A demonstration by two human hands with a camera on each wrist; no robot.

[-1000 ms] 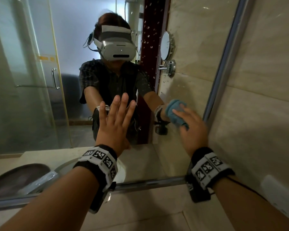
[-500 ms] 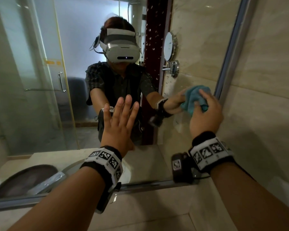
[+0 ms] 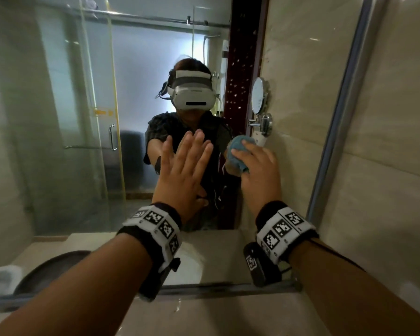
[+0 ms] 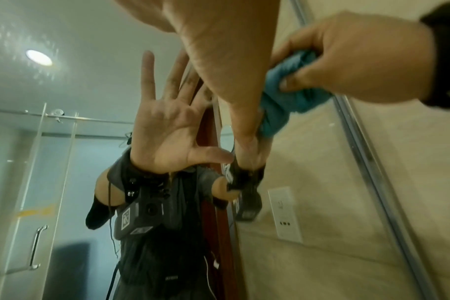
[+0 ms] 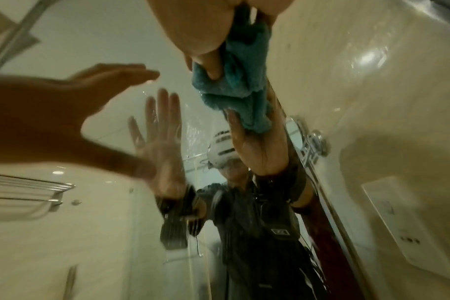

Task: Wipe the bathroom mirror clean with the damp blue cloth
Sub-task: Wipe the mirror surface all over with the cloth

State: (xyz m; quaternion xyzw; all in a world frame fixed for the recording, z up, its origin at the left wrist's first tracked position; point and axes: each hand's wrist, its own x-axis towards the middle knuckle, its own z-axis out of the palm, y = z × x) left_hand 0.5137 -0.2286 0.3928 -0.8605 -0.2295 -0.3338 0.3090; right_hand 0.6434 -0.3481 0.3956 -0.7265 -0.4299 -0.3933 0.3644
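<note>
No brand name or readable writing shows anywhere; the bands on both my wrists carry only black-and-white square marker patterns, and the yellow strip on the reflected shower door is too blurred to read.

My left hand point(image 3: 180, 170) is raised flat toward the mirror point(image 3: 58, 141), fingers straight and slightly spread, thumb out to the side. The left wrist view shows its reflected palm wide open, but whether the palm actually touches the glass I cannot tell. My right hand point(image 3: 258, 170) is curled around the blue cloth point(image 3: 238, 151), bunching it into a wad and pressing it against the mirror just right of my left hand, near the glass's right edge. In the right wrist view my fingers point(image 5: 213, 69) dig into the cloth's folds, and it meets its own reflection on the glass.

Most of the cloth is hidden under my right hand in the head view. My forearms are cut off at the frame's bottom. The right wrist view is smeared and streaky, so the reflected figure is hard to make out.
</note>
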